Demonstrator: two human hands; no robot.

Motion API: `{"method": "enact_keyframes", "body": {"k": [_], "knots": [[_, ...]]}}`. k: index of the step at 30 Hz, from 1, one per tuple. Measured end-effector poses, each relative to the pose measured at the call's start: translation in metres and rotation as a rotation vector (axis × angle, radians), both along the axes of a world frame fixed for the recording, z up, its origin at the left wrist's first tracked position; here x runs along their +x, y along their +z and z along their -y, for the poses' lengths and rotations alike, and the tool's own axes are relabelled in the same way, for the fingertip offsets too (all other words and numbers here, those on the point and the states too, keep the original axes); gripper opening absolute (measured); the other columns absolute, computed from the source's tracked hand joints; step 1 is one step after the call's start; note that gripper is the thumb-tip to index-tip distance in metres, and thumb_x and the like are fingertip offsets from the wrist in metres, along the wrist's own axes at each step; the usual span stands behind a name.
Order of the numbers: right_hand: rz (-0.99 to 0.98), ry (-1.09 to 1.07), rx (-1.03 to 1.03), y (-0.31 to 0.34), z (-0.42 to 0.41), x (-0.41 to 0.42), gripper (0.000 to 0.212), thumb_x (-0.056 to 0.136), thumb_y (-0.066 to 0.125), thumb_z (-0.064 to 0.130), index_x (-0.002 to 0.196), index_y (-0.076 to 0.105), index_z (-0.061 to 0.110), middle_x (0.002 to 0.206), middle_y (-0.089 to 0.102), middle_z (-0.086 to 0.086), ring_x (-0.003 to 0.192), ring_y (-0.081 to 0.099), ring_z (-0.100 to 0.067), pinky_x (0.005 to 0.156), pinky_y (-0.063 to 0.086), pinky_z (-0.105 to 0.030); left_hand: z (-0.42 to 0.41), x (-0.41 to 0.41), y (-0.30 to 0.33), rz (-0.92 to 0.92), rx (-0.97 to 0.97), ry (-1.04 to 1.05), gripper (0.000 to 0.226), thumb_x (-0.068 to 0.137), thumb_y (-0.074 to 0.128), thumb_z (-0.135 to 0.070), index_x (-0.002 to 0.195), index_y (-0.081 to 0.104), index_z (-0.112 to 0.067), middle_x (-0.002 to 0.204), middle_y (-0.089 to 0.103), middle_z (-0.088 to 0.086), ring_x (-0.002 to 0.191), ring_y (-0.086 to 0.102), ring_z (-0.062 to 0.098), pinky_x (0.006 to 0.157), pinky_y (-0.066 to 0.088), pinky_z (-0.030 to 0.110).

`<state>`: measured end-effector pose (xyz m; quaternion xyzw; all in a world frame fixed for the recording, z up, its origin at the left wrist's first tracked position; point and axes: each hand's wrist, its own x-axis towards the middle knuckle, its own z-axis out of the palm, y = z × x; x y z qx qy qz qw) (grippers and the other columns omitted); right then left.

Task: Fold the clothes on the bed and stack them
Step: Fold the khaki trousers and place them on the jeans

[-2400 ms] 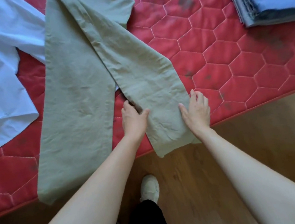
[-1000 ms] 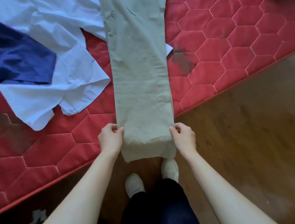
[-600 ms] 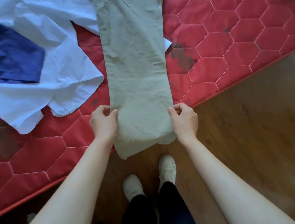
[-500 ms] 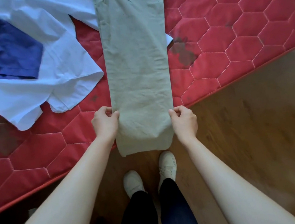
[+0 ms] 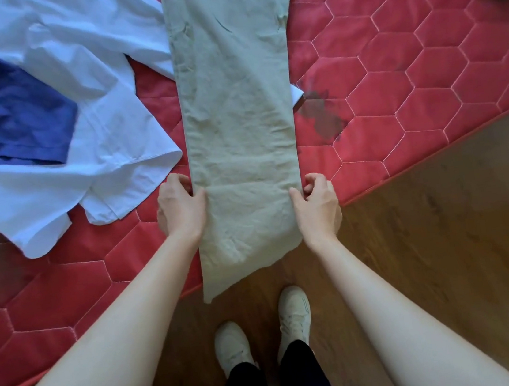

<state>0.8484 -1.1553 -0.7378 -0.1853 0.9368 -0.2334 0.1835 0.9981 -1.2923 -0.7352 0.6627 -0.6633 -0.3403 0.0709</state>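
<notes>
Khaki trousers [image 5: 238,124], crinkled cotton, lie as one long narrow strip on the red hex-quilted bed [image 5: 394,86], hem end hanging over the edge twd the wood floor [image 5: 444,233]. I see left hand [image 5: 180,210] & right hand [image 5: 317,206] each w/ a pinching grip on a side edge near the hem; rumpled white shirt [image 5: 87,117] & navy top [image 5: 3,117] sit to the left.

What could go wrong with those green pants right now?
The green pants hang past the edge of the bed, so the hem might slide down to the floor. They also lie over the white shirt, so lifting them may drag it along. Both hands pinch only the edges, so the middle may sag.
</notes>
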Motion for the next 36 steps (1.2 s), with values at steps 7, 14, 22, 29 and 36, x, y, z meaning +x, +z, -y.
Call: {"method": "enact_keyframes", "body": {"k": [7, 14, 22, 29, 36], "knots": [[-0.286, 0.567, 0.09, -0.009, 0.039, -0.01, 0.051, 0.101, 0.037, 0.021, 0.15, 0.026, 0.012, 0.159, 0.02, -0.01, 0.148, 0.012, -0.024, 0.12, 0.014, -0.037, 0.017, -0.014, -0.015, 0.202, -0.429, -0.816, 0.057, 0.093, 0.045, -0.005, 0.149, 0.031, -0.007, 0.159, 0.02, 0.013, 0.149, 0.011, 0.031, 0.118, 0.012, 0.045], [-0.335, 0.714, 0.226, -0.045, 0.07, -0.006, 0.055, 0.104, 0.022, 0.04, 0.155, 0.009, 0.024, 0.163, 0.001, -0.002, 0.15, -0.003, -0.018, 0.121, -0.004, -0.041, 0.011, -0.021, -0.046, 0.28, -0.342, -0.816, 0.065, 0.096, 0.01, -0.041, 0.153, 0.015, -0.011, 0.162, 0.009, 0.009, 0.15, 0.005, 0.024, 0.12, 0.004, 0.043], [-0.327, 0.454, 0.234, -0.028, 0.04, -0.011, 0.057, 0.104, 0.027, 0.031, 0.154, 0.01, 0.012, 0.162, 0.003, -0.01, 0.15, -0.003, -0.023, 0.121, -0.002, -0.042, 0.004, -0.016, -0.035, 0.344, -0.377, -0.738, 0.06, 0.099, 0.016, -0.033, 0.154, 0.01, -0.01, 0.162, 0.002, 0.007, 0.149, -0.007, 0.022, 0.118, -0.011, 0.044], [-0.359, 0.617, 0.135, -0.034, 0.194, -0.059, 0.051, 0.103, 0.028, 0.028, 0.153, 0.02, 0.021, 0.162, 0.009, -0.007, 0.15, 0.003, -0.021, 0.118, 0.0, -0.041, 0.108, -0.108, -0.045, 0.283, -0.418, -0.742, 0.057, 0.103, 0.027, -0.03, 0.155, 0.008, -0.014, 0.163, 0.002, 0.008, 0.15, -0.001, 0.024, 0.119, -0.006, 0.043], [-0.42, 0.531, 0.233, -0.052, 0.166, -0.092, 0.058, 0.101, 0.027, 0.042, 0.154, 0.02, 0.019, 0.161, 0.013, -0.008, 0.149, 0.009, -0.023, 0.12, 0.004, -0.046, 0.111, -0.098, -0.053, 0.275, -0.373, -0.568, 0.062, 0.098, 0.023, -0.037, 0.153, 0.02, -0.007, 0.161, 0.013, 0.014, 0.15, 0.007, 0.025, 0.119, -0.001, 0.045]]}}
